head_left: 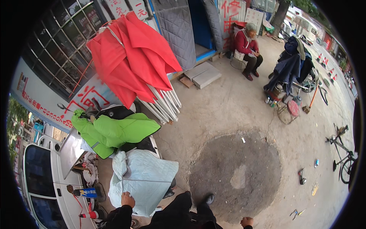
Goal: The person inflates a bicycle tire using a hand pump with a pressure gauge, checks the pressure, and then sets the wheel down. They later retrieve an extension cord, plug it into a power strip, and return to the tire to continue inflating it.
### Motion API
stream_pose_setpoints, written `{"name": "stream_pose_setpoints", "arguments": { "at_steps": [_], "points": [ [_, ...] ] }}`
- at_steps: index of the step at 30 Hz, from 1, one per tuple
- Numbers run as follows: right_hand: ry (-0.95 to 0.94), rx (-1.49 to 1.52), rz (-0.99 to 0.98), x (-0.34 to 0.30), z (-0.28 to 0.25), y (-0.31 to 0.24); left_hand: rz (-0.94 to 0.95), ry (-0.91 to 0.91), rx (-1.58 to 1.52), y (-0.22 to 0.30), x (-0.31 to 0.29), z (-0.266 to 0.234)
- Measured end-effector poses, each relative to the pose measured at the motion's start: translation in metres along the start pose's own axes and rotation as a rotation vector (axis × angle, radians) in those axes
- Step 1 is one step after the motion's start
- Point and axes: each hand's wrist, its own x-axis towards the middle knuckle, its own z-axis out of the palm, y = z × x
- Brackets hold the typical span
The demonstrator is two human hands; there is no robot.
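My left hand point(128, 199) hangs low with its fingers curled, in front of the light blue quilted windshield cover point(152, 171) draped over a parked scooter. It overlaps the cover's lower edge in the picture; nothing shows in the fingers. My right hand point(246, 221) is at the lower edge, its fingers curled in, beside the dark round patch of ground point(213, 183). Nothing can be seen in that hand either. A bright green windshield cover point(118, 129) lies over another scooter farther off.
A folded red canopy point(133, 57) with white poles stands by the wall. One person point(247, 47) sits near the doorway. Around the right side are a red-topped stool point(292, 108), a bicycle point(343, 152) and pliers point(294, 214). A white van point(57, 183) is at left, near a traffic cone point(91, 215).
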Motion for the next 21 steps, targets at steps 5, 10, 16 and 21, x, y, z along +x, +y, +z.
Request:
{"name": "stream_pose_setpoints", "arguments": {
  "at_steps": [5, 10, 16, 21],
  "points": [
    [-0.231, -0.833, -0.438, 0.137, 0.02, -0.1, -0.176, -0.02, -0.316, 0.079, -0.005, 0.006],
    [-0.219, -0.218, -0.463, 0.225, 0.061, -0.347, -0.415, 0.297, -0.531, 0.123, 0.112, 0.024],
    [0.004, -0.706, -0.941, 0.277, 0.081, -0.632, -0.409, 0.808, -1.089, 0.138, 0.398, -0.093],
    [-0.154, -0.546, -0.646, 0.285, 0.066, -0.845, -0.042, 1.153, -0.917, 0.156, 0.575, -0.339]
  ]
}}
